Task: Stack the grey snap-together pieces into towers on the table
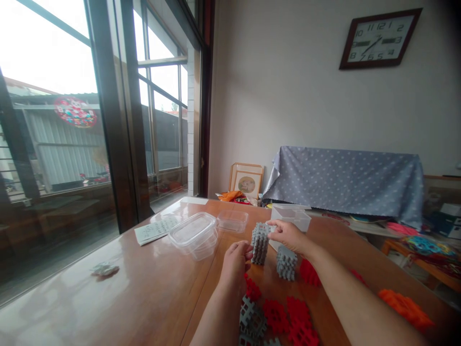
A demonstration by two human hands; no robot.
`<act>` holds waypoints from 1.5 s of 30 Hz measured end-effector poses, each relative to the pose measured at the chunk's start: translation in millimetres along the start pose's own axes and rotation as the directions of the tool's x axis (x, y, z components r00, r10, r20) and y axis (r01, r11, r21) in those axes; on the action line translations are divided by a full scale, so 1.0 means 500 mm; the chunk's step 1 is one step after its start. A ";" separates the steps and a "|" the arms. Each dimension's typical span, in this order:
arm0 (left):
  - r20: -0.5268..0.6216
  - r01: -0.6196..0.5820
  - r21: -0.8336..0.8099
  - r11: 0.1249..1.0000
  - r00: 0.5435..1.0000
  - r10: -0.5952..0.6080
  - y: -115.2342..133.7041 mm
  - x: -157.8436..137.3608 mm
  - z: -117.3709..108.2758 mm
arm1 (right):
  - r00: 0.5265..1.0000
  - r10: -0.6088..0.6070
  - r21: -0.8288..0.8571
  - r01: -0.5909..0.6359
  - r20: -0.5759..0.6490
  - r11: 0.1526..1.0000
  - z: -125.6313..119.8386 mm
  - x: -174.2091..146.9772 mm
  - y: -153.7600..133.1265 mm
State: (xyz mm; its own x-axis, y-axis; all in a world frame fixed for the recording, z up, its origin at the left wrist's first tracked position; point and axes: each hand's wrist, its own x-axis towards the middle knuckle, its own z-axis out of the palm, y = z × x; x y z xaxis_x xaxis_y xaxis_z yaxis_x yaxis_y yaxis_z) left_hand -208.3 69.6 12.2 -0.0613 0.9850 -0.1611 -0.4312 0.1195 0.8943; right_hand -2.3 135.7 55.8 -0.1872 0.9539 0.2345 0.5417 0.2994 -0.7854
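Observation:
A tall stack of grey interlocking plastic building pieces (260, 244) stands upright on the table between my hands. My right hand (287, 235) reaches over from the right, thumb and forefinger closed at a grey piece on the stack's upper right edge. Close by the stack's left side is my left hand (236, 255), its fingers curled in; whatever they may hold is hidden. A shorter grey stack (286, 263) stands under my right wrist. Loose red pieces (275, 315) and loose grey pieces (252, 317) lie nearer to me, between my forearms.
Clear plastic containers (232, 221) and a lid (193, 229) lie beyond my left hand, beside a written notepad (154, 230). A translucent box (291, 217) sits behind my right hand. Orange pieces (405, 307) lie at right, a small packet (104, 269) at left.

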 end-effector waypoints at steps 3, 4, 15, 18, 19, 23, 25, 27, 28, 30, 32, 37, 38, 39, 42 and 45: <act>-0.001 0.012 0.011 1.000 1.000 -0.012 0.001 -0.001 -0.001 | 1.000 0.006 0.001 -0.006 0.018 1.000 0.001 0.008 0.009; 0.001 0.014 0.010 1.000 1.000 -0.014 0.002 -0.001 -0.001 | 1.000 0.007 0.002 -0.007 0.022 1.000 0.001 0.010 0.012; 0.013 0.007 -0.007 1.000 1.000 -0.007 0.004 -0.004 0.005 | 0.992 0.052 0.052 -0.046 -0.118 0.998 -0.020 -0.066 -0.001; 0.044 0.001 0.043 0.999 0.999 -0.003 0.006 -0.011 0.010 | 0.990 0.077 0.063 -0.070 -0.117 0.996 -0.029 -0.131 -0.002; 0.058 -0.003 0.074 0.997 0.998 -0.002 0.007 -0.014 0.013 | 0.990 0.091 0.066 -0.084 -0.105 0.994 -0.032 -0.155 -0.004; 0.144 -0.020 0.196 0.980 0.989 -0.009 0.001 -0.030 0.030 | 0.982 0.181 0.061 -0.178 -0.048 0.982 -0.039 -0.245 -0.007; 0.193 -0.044 0.241 0.970 0.981 -0.003 -0.006 -0.036 0.040 | 0.975 0.222 0.055 -0.222 -0.007 0.974 -0.038 -0.276 0.003; 0.232 -0.078 0.277 0.958 0.973 0.012 -0.012 -0.039 0.046 | 0.966 0.254 0.045 -0.256 0.046 0.966 -0.033 -0.296 0.021; 0.246 -0.097 0.288 0.953 0.969 0.025 -0.013 -0.039 0.047 | 0.963 0.260 0.039 -0.263 0.066 0.964 -0.030 -0.302 0.031; 0.260 -0.136 0.287 0.948 0.964 0.059 -0.011 -0.038 0.045 | 0.964 0.251 0.008 -0.253 0.091 0.968 -0.023 -0.310 0.047; 0.240 -0.163 0.272 0.948 0.966 0.097 -0.003 -0.037 0.039 | 0.967 0.230 -0.056 -0.225 0.109 0.973 -0.013 -0.315 0.050; 0.136 -0.169 0.298 0.940 0.982 0.133 0.020 -0.041 0.027 | 0.950 0.147 -0.200 -0.092 0.277 0.975 0.020 -0.340 -0.014; 0.132 -0.168 0.304 0.938 0.982 0.133 0.021 -0.042 0.026 | 0.936 0.125 -0.218 -0.054 0.329 0.974 0.027 -0.346 -0.032; 0.134 -0.169 0.308 0.936 0.982 0.133 0.022 -0.042 0.026 | 0.920 0.104 -0.236 -0.013 0.378 0.972 0.035 -0.353 -0.049; 0.146 -0.174 0.323 0.930 0.980 0.132 0.018 -0.039 0.027 | 0.874 0.076 -0.292 0.077 0.480 0.953 0.055 -0.367 -0.085; 0.155 -0.180 0.331 0.926 0.979 0.135 0.012 -0.033 0.026 | 0.865 0.051 -0.323 0.131 0.499 0.937 0.068 -0.371 -0.100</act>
State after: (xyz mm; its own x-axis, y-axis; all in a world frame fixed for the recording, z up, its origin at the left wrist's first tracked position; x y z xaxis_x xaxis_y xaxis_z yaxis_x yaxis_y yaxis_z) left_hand -198.4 55.4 25.8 0.0214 0.9994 0.0275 -0.0908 -0.0255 0.9955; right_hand -22.6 -57.0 32.2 -0.5433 0.8304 -0.1234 0.7479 0.4120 -0.5204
